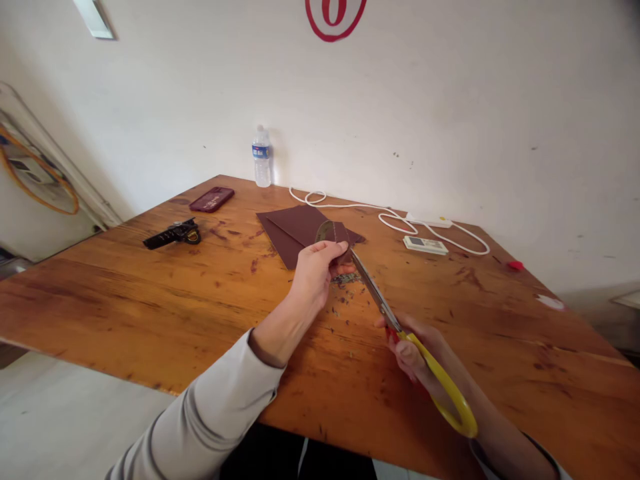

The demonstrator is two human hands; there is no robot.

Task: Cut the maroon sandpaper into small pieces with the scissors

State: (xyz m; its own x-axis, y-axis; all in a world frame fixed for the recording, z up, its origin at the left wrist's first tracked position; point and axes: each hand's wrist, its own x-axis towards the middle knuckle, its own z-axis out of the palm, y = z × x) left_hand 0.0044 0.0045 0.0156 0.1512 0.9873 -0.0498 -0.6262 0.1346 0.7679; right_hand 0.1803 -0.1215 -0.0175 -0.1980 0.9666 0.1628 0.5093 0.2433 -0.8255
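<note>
My left hand (314, 272) pinches a small dark brown piece of leather-like material (341, 233) between thumb and fingers; a dashed line runs across it, and a rounded olive patch shows at its left. My right hand (407, 353) is wrapped around the handles of a pair of scissors (383, 307) with yellow and red grips. Their blades point away from me and the tip meets the edge of the piece beside my left thumb. Larger dark brown sheets (281, 233) lie on the table just behind. Below my left fingers are small dark scraps (346, 279).
The wooden table (150, 307) meets a white wall. Near the wall stand a water bottle (261, 160) and a white cable (350, 204). A dark red phone (212, 199) and a black object (173, 233) lie left; a white remote-like box (425, 245) and red bit (515, 265) lie right.
</note>
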